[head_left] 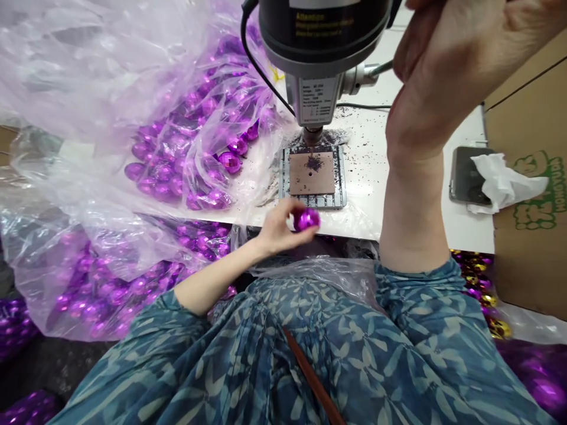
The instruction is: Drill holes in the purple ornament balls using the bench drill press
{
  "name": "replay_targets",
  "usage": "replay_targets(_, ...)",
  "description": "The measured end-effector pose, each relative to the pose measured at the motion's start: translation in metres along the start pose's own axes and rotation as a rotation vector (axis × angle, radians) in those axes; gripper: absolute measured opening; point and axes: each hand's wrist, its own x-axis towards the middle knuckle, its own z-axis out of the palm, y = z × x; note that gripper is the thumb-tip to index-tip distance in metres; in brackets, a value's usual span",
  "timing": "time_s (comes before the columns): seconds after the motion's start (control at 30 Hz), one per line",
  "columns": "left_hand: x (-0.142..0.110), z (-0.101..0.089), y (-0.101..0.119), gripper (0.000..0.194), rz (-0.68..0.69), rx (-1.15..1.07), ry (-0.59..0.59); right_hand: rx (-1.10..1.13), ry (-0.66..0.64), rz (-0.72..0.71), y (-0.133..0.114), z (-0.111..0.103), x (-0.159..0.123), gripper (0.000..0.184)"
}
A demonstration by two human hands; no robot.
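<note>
My left hand [281,227] is closed on a shiny purple faceted ornament [306,219], held at the near edge of the white table just in front of the drill press base plate [312,175]. My right hand [447,65] is raised beside the drill press head [323,35], its fingers curled near the metal feed lever [370,72]; whether they grip the lever is hidden. The drill bit [312,136] hangs above a brown pad dusted with purple shavings.
A clear plastic bag [110,118] full of purple ornaments covers the left of the table and spills below it. A phone [463,176] with a white tissue [502,180] lies right, beside a cardboard box [531,195]. Gold and purple ornaments [481,283] lie lower right.
</note>
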Motion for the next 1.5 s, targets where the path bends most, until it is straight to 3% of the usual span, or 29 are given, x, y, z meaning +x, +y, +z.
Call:
replay_targets(0.07,-0.028,-0.001,0.013,0.047,0.114,0.168,-0.178,0.031,0.006,-0.011,0.008,-0.002,-0.001,0.078)
replay_targets(0.13,-0.046,-0.001,0.014,0.057,0.226,0.327,-0.256,0.062,0.000,-0.019,0.015,-0.004,-0.001,0.077)
replay_targets(0.2,-0.047,-0.006,0.003,0.054,0.322,0.378,-0.199,0.080,0.006,-0.041,0.020,-0.005,0.000,0.074)
replay_targets(0.27,-0.030,-0.021,-0.014,0.034,0.299,0.382,-0.054,0.106,0.007,-0.055,0.024,-0.006,0.000,0.070)
replay_targets(0.37,0.018,-0.058,-0.043,0.020,-0.034,0.531,0.112,0.164,0.019,-0.048,0.024,-0.005,-0.001,0.065)
replay_targets(0.43,0.051,-0.084,-0.061,0.028,-0.311,0.699,0.075,0.179,0.043,-0.033,0.019,-0.004,-0.002,0.065)
replay_targets(0.5,0.073,-0.103,-0.074,0.041,-0.532,0.820,-0.046,0.152,0.048,-0.021,0.009,-0.002,-0.002,0.066)
replay_targets(0.57,0.082,-0.113,-0.084,0.043,-0.640,0.876,-0.146,0.115,0.023,-0.012,-0.003,-0.001,-0.002,0.067)
replay_targets(0.63,0.080,-0.116,-0.090,0.041,-0.603,0.852,-0.150,0.097,-0.010,0.008,-0.012,-0.001,-0.003,0.059)
replay_targets(0.73,0.068,-0.108,-0.090,0.048,-0.372,0.579,-0.026,0.099,-0.040,0.009,-0.014,-0.002,-0.005,0.045)
replay_targets(0.83,0.058,-0.086,-0.083,0.060,-0.221,0.072,0.074,0.120,-0.017,-0.113,-0.005,-0.003,-0.009,0.051)
replay_targets(0.9,0.057,-0.068,-0.077,0.063,-0.226,-0.224,0.100,0.126,0.022,-0.184,0.000,-0.002,-0.011,0.055)
replay_targets(1.0,0.065,-0.047,-0.076,0.057,-0.310,-0.475,0.093,0.105,0.023,-0.122,-0.005,0.001,-0.011,0.064)
replay_targets(1.1,0.077,-0.040,-0.082,0.052,-0.415,-0.604,0.054,0.083,-0.019,-0.023,-0.019,0.002,-0.010,0.066)
replay_targets(1.27,0.084,-0.036,-0.085,0.054,-0.526,-0.725,0.002,0.122,-0.008,-0.077,-0.026,0.003,-0.011,0.060)
replay_targets(1.37,0.084,-0.027,-0.082,0.053,-0.507,-0.709,0.054,0.122,-0.013,-0.064,-0.024,0.002,-0.012,0.059)
replay_targets(1.5,0.087,-0.014,-0.083,0.068,-0.468,-0.674,0.147,0.096,-0.015,-0.048,-0.026,0.002,-0.012,0.060)
